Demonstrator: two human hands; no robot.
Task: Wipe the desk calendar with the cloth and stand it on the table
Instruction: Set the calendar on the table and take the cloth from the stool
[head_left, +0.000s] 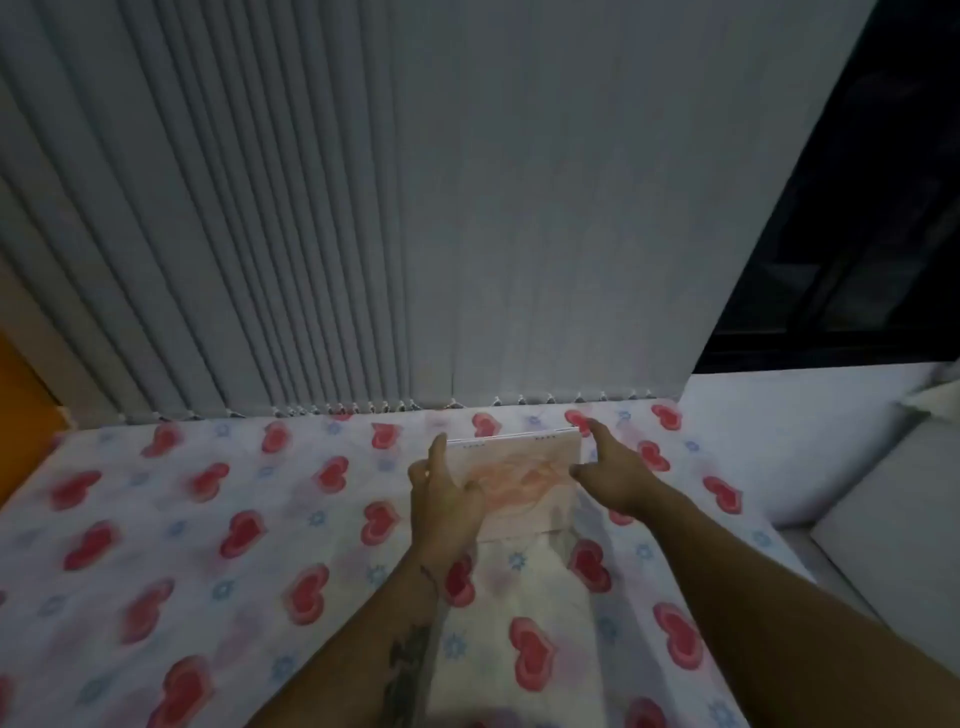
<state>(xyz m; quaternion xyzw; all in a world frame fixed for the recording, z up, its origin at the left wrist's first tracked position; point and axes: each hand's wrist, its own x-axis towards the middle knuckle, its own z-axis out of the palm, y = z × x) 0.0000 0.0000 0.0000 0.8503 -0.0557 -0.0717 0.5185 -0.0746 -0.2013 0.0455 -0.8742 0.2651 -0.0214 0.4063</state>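
Heart-print worktop (208, 519), and near its far edge by the blinds (311, 208) the desk calendar (519, 478) stands propped. Left hand (441, 493) grips the calendar's left edge, right hand (613, 467) hovers spread, just off its right edge. Best now: square the base flat, then let go gently.

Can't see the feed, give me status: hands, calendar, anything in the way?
Left hand gripping the desk calendar. Right hand open at its right edge. Calendar upright on heart-print tablecloth. No cloth in sight; nothing blocking.
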